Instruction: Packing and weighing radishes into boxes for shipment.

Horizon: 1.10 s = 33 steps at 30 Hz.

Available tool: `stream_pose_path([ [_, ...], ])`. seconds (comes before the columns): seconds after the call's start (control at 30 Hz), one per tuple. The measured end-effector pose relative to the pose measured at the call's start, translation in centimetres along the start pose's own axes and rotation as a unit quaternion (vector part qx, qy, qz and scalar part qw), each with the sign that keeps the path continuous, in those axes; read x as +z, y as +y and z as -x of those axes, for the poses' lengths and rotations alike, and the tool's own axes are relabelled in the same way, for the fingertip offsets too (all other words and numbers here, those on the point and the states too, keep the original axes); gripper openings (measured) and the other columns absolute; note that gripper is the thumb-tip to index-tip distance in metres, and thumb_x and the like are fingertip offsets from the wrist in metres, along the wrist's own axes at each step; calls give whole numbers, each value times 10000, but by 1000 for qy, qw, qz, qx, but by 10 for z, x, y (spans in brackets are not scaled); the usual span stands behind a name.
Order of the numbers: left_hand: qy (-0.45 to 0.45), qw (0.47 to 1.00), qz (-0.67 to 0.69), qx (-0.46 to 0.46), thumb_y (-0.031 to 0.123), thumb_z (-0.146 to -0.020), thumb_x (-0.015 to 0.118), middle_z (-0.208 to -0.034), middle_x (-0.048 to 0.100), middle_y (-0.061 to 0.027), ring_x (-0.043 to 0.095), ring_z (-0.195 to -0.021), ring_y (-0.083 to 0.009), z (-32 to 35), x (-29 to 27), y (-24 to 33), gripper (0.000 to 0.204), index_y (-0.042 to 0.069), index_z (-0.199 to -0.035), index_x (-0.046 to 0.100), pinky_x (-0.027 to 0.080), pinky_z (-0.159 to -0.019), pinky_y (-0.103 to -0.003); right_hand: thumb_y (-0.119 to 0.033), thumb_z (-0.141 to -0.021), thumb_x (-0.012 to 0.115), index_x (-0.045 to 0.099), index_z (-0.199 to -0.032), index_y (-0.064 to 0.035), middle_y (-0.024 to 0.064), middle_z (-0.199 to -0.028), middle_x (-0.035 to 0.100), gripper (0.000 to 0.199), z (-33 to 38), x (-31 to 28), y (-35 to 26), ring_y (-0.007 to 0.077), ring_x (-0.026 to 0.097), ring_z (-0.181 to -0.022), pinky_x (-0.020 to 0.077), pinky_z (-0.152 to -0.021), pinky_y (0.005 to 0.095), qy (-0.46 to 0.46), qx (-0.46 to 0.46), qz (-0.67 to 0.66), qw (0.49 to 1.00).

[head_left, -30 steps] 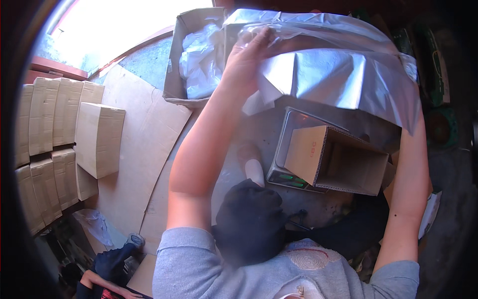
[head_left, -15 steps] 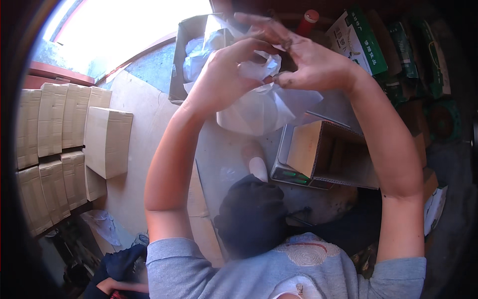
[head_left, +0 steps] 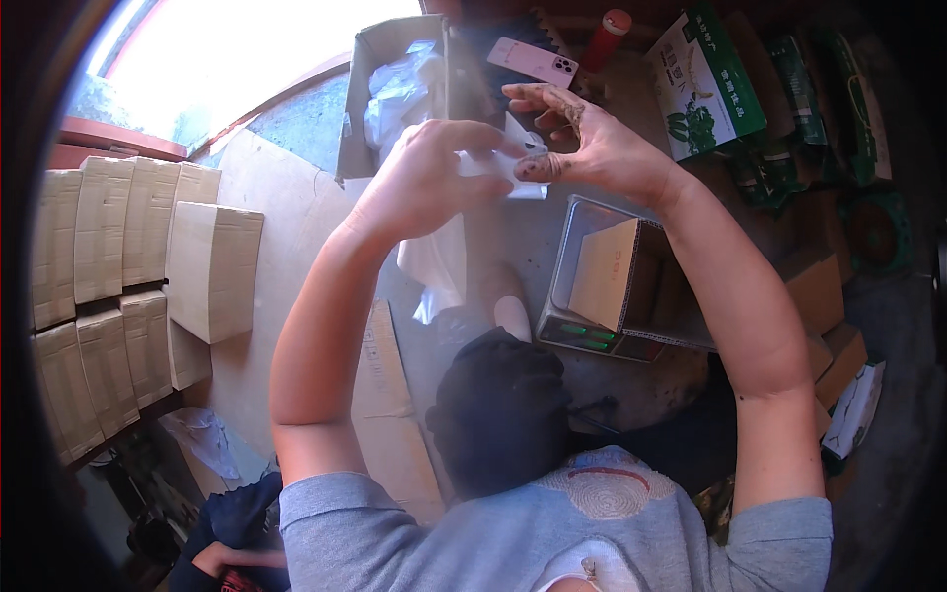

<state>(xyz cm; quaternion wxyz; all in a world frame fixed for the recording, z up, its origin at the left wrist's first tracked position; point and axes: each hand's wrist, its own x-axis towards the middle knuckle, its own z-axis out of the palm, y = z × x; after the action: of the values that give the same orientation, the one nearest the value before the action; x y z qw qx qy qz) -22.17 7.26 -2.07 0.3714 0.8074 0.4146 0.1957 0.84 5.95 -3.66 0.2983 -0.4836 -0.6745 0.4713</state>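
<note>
My left hand is raised in front of me and smeared by motion, its thumb and fingers curved around part of a thin white plastic bag. The bag trails down below the palm in a narrow strip, and a white flap shows between the two hands. Facing it, my right hand has its fingers stretched and the thumb apart, with dark dirt on thumb and fingers. Behind the left hand, an open cardboard box contains crumpled white plastic bags.
An open carton rests on a scale right of centre. Brown boxes are stacked at left. A pink phone, red bottle and green-white box lie farther back. Another person's arm shows lower left.
The bag, spread wide below both hands before, now hangs narrower and farther left. My hands have drawn apart and the right fingers have opened. The phone has come into sight.
</note>
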Motion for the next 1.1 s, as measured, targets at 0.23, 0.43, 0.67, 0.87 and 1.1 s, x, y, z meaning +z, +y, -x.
stream_pose_path([
  [0.23, -77, 995, 56, -18, 209, -806, 829, -757, 653, -6, 502, -642, -75, 11, 14, -9, 260, 38, -989, 759, 462, -647, -286, -104, -858, 780, 749, -851, -53, -29, -746, 680, 60, 3, 2, -4, 35, 576, -691, 478, -649, 215, 25, 11, -101, 994],
  [0.43, -185, 977, 98, -41, 187, -813, 829, -757, 699, -20, 606, -714, -86, 19, 28, -35, 203, 12, -889, 761, 494, -704, -275, -104, -871, 769, 742, -943, -69, -17, -829, 719, 84, -14, -26, 18, 39, 602, -669, 433, -547, 191, 110, 67, -224, 966],
  [0.67, -109, 973, 148, -142, 218, -830, 824, -796, 703, -16, 601, -716, -96, 21, 37, -44, 223, 13, -887, 755, 495, -722, -283, -107, -896, 732, 612, -1226, 1, 109, -1196, 664, 367, -95, 4, 14, 183, 640, -1056, 525, -910, 293, 148, 132, -209, 958],
  [0.87, -99, 986, 63, -120, 192, -848, 802, -795, 699, -14, 595, -751, -75, 32, 32, -49, 184, 22, -894, 751, 495, -730, -262, -81, -855, 746, 705, -1036, 7, 88, -915, 720, 205, -127, 13, -12, 157, 683, -852, 555, -783, 286, 185, 34, 170, 967],
  [1.1, -86, 979, 118, -145, 166, -839, 800, -817, 707, -32, 610, -752, -86, 31, 19, -65, 175, 14, -908, 748, 511, -734, -287, -179, -843, 738, 535, -1398, -62, 189, -1365, 572, 603, -63, 35, 26, 282, 565, -1227, 431, -1068, 338, -292, -38, 99, 950],
])
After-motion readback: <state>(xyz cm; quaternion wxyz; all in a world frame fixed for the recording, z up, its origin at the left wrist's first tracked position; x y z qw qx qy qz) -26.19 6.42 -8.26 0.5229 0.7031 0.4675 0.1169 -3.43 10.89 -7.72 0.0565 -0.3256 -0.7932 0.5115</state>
